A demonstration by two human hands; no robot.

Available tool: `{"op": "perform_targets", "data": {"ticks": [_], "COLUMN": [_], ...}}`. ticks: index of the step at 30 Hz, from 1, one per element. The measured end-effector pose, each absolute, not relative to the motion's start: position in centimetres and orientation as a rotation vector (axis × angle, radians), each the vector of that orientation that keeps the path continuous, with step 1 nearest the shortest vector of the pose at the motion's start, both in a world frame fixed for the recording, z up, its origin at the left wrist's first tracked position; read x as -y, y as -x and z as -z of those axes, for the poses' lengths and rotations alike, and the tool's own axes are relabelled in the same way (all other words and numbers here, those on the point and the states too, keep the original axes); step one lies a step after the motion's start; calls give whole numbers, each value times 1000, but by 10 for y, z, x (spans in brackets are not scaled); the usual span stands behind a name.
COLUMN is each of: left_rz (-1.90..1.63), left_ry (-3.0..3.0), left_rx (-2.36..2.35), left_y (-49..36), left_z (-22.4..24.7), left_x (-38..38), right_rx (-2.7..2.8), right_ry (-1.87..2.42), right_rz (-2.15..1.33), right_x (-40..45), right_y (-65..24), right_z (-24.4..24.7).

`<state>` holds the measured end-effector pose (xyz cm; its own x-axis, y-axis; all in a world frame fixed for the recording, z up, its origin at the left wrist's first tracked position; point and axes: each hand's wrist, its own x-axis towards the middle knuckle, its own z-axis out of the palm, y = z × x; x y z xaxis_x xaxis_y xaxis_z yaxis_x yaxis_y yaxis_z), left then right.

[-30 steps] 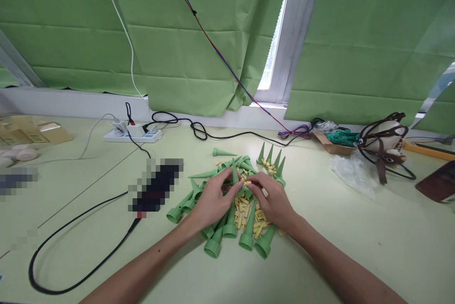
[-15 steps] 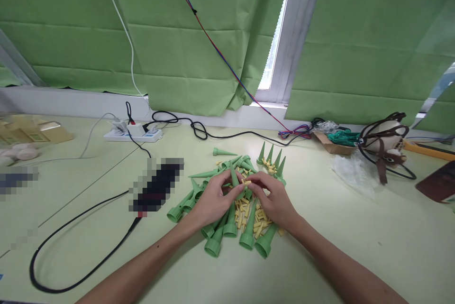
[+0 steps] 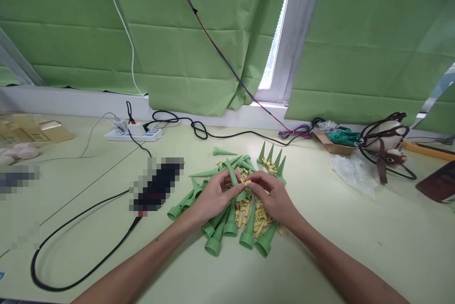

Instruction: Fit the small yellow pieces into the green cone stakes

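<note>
My left hand (image 3: 216,196) is closed on a green cone (image 3: 232,173), its tip pointing up and slightly left. My right hand (image 3: 273,196) pinches a small yellow piece (image 3: 246,183) against the cone's side. Under and around both hands lies a pile of green cones, one of them (image 3: 249,230) with its open end toward me. Loose yellow pieces (image 3: 261,221) are heaped between the cones below my right hand. Behind that hand, several cones (image 3: 270,154) stand upright beside more yellow pieces (image 3: 269,166).
A power strip (image 3: 133,134) with plugs and a black cable sits at the back left, near a pixelated dark object (image 3: 158,185). Clear plastic (image 3: 355,171), a cardboard box (image 3: 332,145) and a bag with brown straps (image 3: 386,140) are at the right.
The green cone in my left hand has tilted slightly further left. Both hands stay nearly in place, still together at the yellow piece.
</note>
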<state>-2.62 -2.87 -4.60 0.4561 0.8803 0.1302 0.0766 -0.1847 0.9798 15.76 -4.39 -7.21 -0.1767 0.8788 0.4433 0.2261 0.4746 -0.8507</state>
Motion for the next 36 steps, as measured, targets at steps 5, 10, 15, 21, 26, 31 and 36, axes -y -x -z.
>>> {"op": "perform_targets", "data": {"ticks": [5,10,15,21,26,31,36], "left_rz": [-898,-900,-919,-905,-878,-880,-874], "left_ry": [-1714,-1817,-1930,-1967,-2013,-2036,-2023], "left_rx": [-893,-943,-1002,-1002,-992,-979,-948], "left_y": [26,25,24,24,25,24,23], "left_z": [47,46,45,45,46,46,46], "left_x": [29,32,34,35,34,35,36], "right_rx": [1694,1738,1794,1846,1871,1876,1879], "right_ry": [986,1021,1062,1103,1119,1113,1139], "right_rz": [-782,-738,-683,-625,-546,-563,-562], "right_x": [43,43,42,40,40,40,42], "right_y": [-158,-159,-161,-161,-161,-160,-159], "right_z": [72,71,72,73,74,74,75]}}
